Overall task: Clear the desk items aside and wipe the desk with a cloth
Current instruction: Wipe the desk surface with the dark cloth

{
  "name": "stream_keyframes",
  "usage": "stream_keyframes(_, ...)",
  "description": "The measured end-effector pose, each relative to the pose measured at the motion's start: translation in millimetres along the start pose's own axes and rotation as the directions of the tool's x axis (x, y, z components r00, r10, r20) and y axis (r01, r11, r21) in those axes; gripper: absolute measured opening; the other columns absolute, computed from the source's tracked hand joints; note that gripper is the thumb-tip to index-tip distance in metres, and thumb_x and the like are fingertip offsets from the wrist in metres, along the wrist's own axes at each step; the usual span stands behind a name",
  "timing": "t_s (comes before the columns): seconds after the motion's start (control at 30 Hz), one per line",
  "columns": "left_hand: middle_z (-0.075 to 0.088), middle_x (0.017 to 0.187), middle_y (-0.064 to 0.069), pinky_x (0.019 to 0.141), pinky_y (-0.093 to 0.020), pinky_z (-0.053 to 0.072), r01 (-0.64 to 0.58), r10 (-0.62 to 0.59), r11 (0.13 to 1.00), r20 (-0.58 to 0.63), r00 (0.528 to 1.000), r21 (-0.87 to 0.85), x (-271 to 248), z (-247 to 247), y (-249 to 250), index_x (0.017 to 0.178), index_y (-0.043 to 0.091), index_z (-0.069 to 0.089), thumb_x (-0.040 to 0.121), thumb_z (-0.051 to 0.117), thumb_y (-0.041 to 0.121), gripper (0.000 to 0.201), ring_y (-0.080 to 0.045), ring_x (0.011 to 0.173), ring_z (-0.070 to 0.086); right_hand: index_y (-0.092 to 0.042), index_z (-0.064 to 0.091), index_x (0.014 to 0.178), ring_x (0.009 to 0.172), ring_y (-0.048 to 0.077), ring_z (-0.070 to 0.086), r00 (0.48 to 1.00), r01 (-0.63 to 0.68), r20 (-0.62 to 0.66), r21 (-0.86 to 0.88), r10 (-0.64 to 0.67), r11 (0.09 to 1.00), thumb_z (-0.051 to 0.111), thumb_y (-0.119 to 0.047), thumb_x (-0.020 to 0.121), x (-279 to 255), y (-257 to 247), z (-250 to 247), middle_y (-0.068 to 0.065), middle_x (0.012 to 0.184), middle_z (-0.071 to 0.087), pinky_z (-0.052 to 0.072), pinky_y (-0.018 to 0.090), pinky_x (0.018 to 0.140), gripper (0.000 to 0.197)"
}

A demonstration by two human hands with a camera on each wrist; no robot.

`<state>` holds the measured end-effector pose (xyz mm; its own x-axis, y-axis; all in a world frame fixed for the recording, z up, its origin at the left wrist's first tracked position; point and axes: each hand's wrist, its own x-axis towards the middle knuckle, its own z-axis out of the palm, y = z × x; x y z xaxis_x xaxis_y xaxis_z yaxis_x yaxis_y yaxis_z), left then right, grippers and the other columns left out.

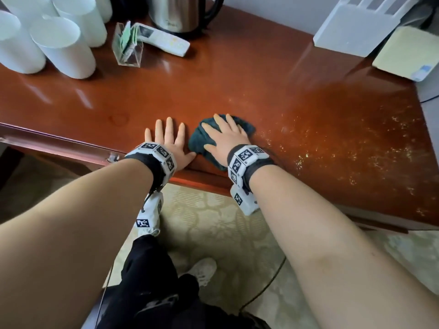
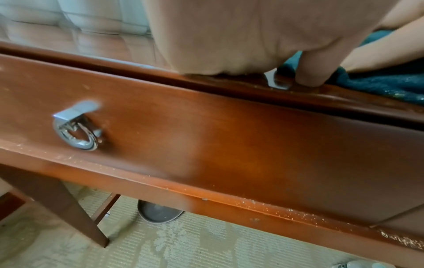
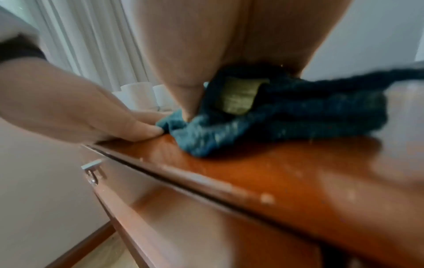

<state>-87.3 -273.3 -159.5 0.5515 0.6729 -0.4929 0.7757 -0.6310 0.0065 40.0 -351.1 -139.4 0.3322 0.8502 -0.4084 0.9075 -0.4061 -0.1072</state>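
The right hand lies flat on the dark teal cloth, fingers straight and spread. It presses the cloth down on the desk and does not pinch it, probably so that a wide part of the cloth rubs the wood. The cloth is at the near edge of the desk, at 6 o'clock. The left hand is also flat and open, just beside the cloth at its 9 o'clock, holding nothing; I think it steadies the body. At 3 o'clock from the cloth the wood has many pale crumbs, so wiping is not finished there. The white cups, the kettle and the remote stand at 11 o'clock, out of the cloth's way.
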Motion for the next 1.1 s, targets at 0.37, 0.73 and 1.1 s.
stream_keyframes(0.37, -0.021, 0.156, -0.006, 0.117, -0.049, -0.005, 0.01, -0.01, 1.0, 0.043, 0.999, 0.0, -2.7, -4.8, -0.1, 0.148, 0.023, -0.013, 0.092, 0.027, 0.062, 0.08, -0.029, 0.144, -0.018, -0.023, 0.043, 0.132, 0.126, 0.025, 0.032, 0.975, -0.133, -0.168, 0.091, 0.147, 0.987, 0.048, -0.021, 0.092, -85.1, 49.4, 25.2, 0.001, 0.138, 0.037, 0.041, 0.04, 0.097, 0.04)
stream_keyframes(0.73, -0.021, 0.156, -0.006, 0.117, -0.049, -0.005, 0.028, -0.028, 1.0, 0.045, 0.999, 0.006, -0.8, -3.6, 1.8, 0.148, 0.023, -0.014, 0.091, 0.027, 0.063, 0.08, -0.029, 0.144, -0.017, -0.023, 0.044, 0.133, 0.128, 0.025, 0.031, 0.956, -0.025, -0.281, 0.195, 0.08, 0.98, 0.051, -0.025, 0.091, -60.1, 50.9, -25.3, 0.002, 0.139, 0.037, 0.037, 0.036, 0.102, 0.043)
stream_keyframes(1.1, -0.021, 0.156, -0.006, 0.116, -0.049, -0.005, 0.038, -0.038, 0.999, 0.064, 0.997, 0.011, 0.5, -4.8, 3.9, 0.148, 0.024, -0.014, 0.091, 0.028, 0.062, 0.081, -0.029, 0.144, -0.018, -0.03, 0.049, 0.125, 0.132, 0.024, 0.025, 0.981, 0.088, -0.18, 0.11, -0.067, 0.99, 0.049, -0.024, 0.091, -62.2, 27.9, 28.3, -0.002, 0.14, 0.035, 0.027, 0.044, 0.104, 0.035)
